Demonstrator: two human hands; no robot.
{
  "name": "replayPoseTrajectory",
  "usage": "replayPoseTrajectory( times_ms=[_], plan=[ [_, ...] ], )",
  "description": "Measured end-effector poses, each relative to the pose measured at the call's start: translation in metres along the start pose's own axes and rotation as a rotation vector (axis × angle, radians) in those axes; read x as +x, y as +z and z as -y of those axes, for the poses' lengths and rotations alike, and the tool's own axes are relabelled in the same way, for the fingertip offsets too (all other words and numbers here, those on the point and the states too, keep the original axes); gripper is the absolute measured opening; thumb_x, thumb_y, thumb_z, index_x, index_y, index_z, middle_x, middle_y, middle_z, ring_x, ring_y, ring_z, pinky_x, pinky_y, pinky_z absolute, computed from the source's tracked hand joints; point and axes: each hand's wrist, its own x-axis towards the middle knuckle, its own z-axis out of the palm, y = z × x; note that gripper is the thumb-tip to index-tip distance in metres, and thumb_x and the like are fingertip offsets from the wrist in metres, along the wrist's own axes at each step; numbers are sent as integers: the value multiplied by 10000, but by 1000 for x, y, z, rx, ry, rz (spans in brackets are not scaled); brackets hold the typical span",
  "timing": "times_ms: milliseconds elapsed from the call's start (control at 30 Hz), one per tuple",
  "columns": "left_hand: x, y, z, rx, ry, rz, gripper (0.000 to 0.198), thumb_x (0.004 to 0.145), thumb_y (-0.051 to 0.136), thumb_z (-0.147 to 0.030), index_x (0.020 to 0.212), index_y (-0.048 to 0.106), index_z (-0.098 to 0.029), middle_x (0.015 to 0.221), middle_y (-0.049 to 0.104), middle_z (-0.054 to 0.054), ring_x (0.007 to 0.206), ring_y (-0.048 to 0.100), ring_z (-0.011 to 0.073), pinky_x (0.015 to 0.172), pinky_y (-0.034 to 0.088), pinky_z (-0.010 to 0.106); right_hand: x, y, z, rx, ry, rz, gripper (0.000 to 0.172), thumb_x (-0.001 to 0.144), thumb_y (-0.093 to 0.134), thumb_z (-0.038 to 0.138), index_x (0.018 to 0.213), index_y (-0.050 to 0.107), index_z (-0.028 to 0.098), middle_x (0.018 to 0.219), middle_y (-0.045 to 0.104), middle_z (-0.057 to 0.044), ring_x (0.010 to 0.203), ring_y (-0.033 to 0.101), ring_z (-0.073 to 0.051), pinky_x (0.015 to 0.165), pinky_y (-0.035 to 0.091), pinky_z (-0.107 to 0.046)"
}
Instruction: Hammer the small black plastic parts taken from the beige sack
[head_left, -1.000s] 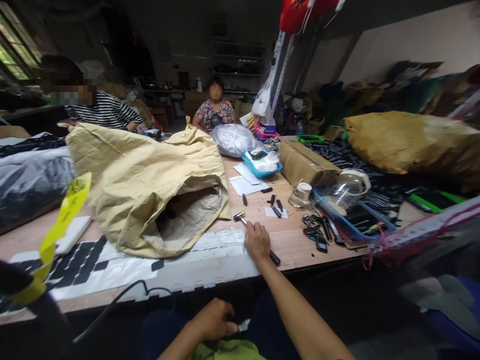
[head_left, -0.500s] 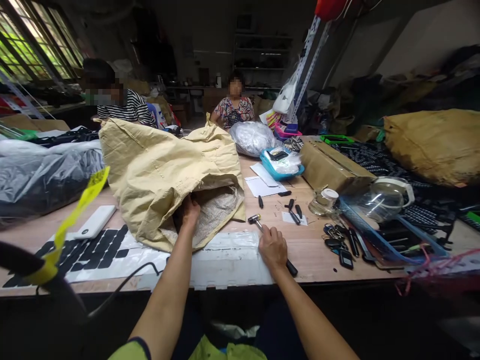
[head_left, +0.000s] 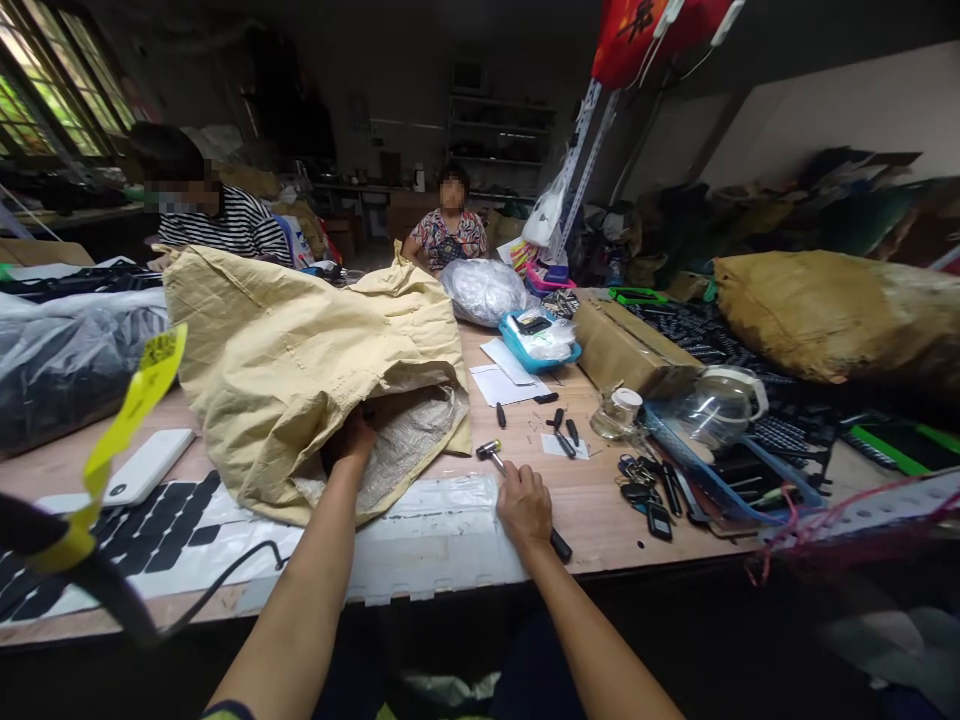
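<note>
Left hand (head_left: 352, 437) reaches into the mouth of the tan sack (head_left: 315, 370) on the bench (head_left: 600, 500); its grip is hidden inside, so I cannot tell. Right hand (head_left: 523, 505) is wrapped around the small hammer (head_left: 495, 456). Best to hold the sack mouth wide and lift contents out slowly, hammer kept flat.

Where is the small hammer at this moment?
The small hammer lies on the wooden table under the right hand, just right of the yellow sack.
</note>
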Motion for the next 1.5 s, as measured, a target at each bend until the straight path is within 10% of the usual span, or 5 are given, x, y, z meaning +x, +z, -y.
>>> replayPoseTrajectory(
  times_ms=[400, 700, 1500],
  plan=[
    [-80, -5, -32, -119, 113, -96, 292, 892, 555, -219, 1129, 722, -248, 1141, 699, 123, 1182, 516, 353, 995, 385, 536, 2, 1, 2, 5, 3, 8, 326, 873, 518, 125, 1157, 646, 217, 906, 584, -68, 845, 501, -209, 692, 345, -307],
    [-141, 20, -54, -287, 589, 366, 287, 835, 624, -169, 1073, 757, -258, 960, 652, 63, 973, 567, 238, 879, 445, 354, 3, 1, 4, 9, 5, 7, 319, 872, 528, 131, 1151, 650, 227, 906, 579, -67, 855, 503, -214, 699, 345, -311],
    [-140, 33, -36, -429, 490, 259, 267, 754, 746, -191, 1016, 733, -237, 916, 662, 30, 943, 565, 231, 878, 454, 359, 9, -9, 2, 89, 37, 52, 323, 920, 462, 146, 1150, 678, 214, 896, 593, -83, 858, 501, -214, 698, 354, -303]
  ],
)
